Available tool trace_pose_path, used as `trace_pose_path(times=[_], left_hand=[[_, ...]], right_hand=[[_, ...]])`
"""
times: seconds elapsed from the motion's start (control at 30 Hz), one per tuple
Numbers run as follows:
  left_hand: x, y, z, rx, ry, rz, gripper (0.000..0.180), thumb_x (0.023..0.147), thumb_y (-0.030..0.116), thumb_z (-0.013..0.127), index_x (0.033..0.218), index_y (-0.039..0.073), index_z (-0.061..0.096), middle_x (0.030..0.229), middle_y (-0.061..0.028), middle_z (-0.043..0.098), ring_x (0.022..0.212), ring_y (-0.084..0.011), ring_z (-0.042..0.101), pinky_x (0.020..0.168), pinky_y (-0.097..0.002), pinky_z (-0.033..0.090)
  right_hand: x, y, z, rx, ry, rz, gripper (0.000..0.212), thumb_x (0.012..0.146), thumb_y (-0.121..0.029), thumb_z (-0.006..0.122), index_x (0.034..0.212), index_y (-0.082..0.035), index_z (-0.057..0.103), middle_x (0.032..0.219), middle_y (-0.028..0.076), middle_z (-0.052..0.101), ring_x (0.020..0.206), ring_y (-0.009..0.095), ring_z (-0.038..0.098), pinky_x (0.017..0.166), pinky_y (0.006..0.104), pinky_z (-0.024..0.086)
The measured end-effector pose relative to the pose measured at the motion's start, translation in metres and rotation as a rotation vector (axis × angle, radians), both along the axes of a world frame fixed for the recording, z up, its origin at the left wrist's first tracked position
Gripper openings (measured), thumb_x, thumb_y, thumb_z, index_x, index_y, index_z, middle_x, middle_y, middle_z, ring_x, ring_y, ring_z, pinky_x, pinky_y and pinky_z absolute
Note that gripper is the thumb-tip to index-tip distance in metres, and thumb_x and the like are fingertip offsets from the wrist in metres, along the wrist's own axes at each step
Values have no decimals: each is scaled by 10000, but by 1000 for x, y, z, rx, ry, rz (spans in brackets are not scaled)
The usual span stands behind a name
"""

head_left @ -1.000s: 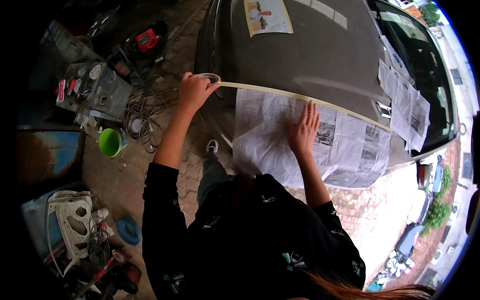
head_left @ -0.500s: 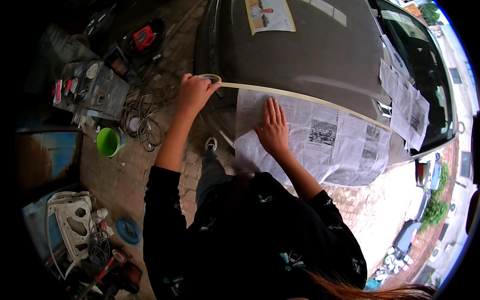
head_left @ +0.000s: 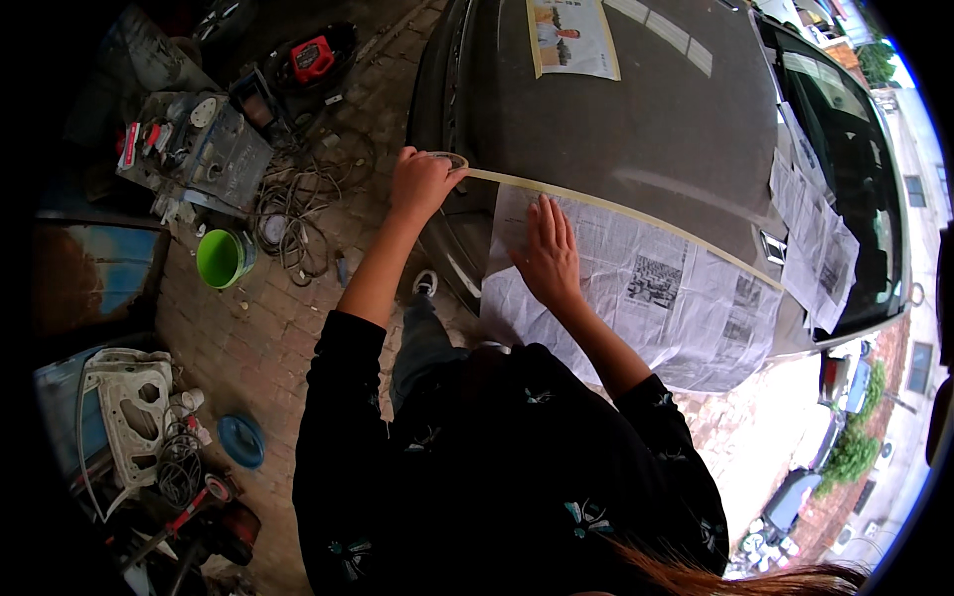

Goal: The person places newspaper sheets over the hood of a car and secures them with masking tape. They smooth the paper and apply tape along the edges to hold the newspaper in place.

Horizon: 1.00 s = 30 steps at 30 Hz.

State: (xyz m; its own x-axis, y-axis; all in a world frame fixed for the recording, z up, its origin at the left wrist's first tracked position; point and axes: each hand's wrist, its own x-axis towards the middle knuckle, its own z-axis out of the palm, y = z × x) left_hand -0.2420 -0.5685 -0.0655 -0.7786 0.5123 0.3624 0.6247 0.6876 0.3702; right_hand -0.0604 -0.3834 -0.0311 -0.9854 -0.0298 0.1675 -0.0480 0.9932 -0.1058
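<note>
With my left hand I grip the tape roll; my fingers are closed on it at the front corner of the car. From the roll, a pale strip of tape runs to the right, along the upper edge of the newspaper, and it reaches a little past the paper's left corner to my fingers.

My right hand rests on the newspaper near its left end, just below the strip. Its fingers are extended, nearly together, and they grip nothing. The newspaper lies on the grey bonnet and its lower part hangs over the side toward my body; the paper is somewhat wrinkled.

Farther up on the bonnet there is a picture sheet, with tape on its edges. On the right, more papers lie by the windscreen.

At my left, on the brick floor, stands a green bucket, near some tangled cables. Above them I see a grey box with small items on top, and a red tool. Lower down, a blue lid lies beside a pale metal panel.
</note>
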Motion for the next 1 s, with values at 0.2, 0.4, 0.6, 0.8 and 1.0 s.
trace_pose_path(times=[0.2, 0.4, 0.6, 0.8, 1.0], left_hand=[[-2, 3, -3, -13, -16, 14, 280, 816, 350, 711, 714, 90, 728, 674, -75, 657, 730, -233, 629, 812, -370, 408], [-4, 4, -10, 12, -10, 13, 299, 816, 351, 706, 676, 87, 700, 665, -85, 648, 728, -242, 628, 814, -377, 411], [-7, 10, -20, -4, 2, 30, 309, 802, 358, 710, 659, 84, 695, 659, -87, 645, 747, -242, 632, 821, -378, 415], [-4, 9, -16, 10, 0, 42, 304, 796, 349, 716, 659, 79, 691, 676, -82, 660, 759, -239, 638, 827, -379, 418], [1, 0, -14, 124, 118, 46, 336, 799, 341, 725, 614, 77, 631, 639, -86, 625, 747, -242, 616, 841, -397, 422]], right_hand=[[-4, 1, 8, -46, -41, -8, 790, 764, -310, 746, 1388, 30, 400, 1522, 259, 257, 1431, 397, 233, 1169, 488, 207], [-9, 2, 2, -55, -81, 18, 814, 771, -353, 728, 1386, 56, 385, 1523, 248, 280, 1448, 367, 218, 1187, 465, 180], [-31, -13, -9, 8, -70, 135, 842, 793, -368, 697, 1419, 70, 342, 1533, 217, 292, 1461, 315, 215, 1198, 431, 162], [-50, -23, -12, -67, -13, 117, 702, 806, -299, 679, 1373, 29, 426, 1471, 183, 393, 1414, 313, 296, 1171, 427, 224], [-78, 5, -9, -284, 200, -87, 477, 727, -108, 712, 1185, -78, 583, 1117, 126, 550, 1065, 325, 505, 916, 434, 410]])
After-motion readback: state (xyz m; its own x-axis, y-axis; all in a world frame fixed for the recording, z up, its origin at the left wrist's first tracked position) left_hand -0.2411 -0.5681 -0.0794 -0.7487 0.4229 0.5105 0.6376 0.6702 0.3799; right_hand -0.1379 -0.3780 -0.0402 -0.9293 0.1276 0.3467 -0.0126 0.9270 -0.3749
